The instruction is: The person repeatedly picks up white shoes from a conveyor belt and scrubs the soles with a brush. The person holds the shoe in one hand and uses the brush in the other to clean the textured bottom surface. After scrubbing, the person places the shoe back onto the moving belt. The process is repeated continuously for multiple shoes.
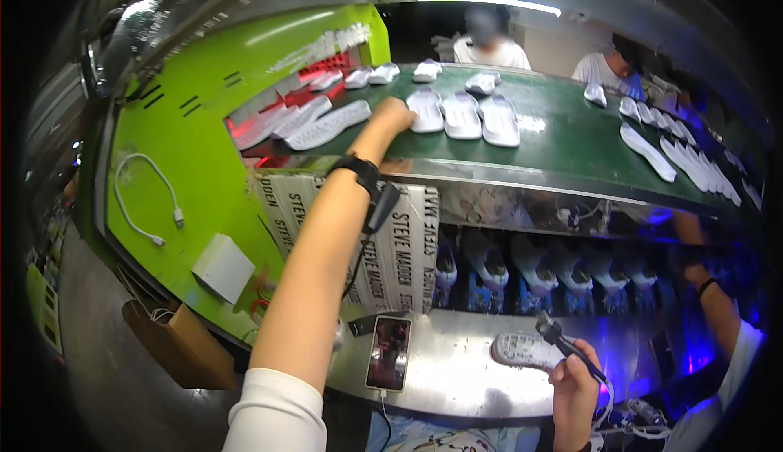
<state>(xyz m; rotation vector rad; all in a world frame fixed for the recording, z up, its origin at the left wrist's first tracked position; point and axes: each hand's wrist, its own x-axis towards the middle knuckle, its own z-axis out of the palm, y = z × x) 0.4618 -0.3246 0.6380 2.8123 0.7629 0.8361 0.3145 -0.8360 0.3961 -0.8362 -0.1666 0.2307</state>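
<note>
Soles in white lie in rows on the green conveyor belt (571, 138) ahead of me, and my left hand (395, 115) is stretched out to the nearest one, a white sole (425, 110), with the fingers resting on its near edge. Whether I have actually pinched it or only touch it I cannot tell, since my knuckles hide the fingertips. Two more white soles (481, 118) lie just beside it to the right. A black wristband (361, 171) sits on that forearm. My right hand (575, 387) is low, closed around the handle of a dark brush tool (567, 342) whose head points up and to the left. Its tip is at the edge of a speckled white sole (526, 350) lying on the steel shelf (457, 379). A phone (389, 352) rests on the same shelf, well to the left, with its cable hanging down.
</note>
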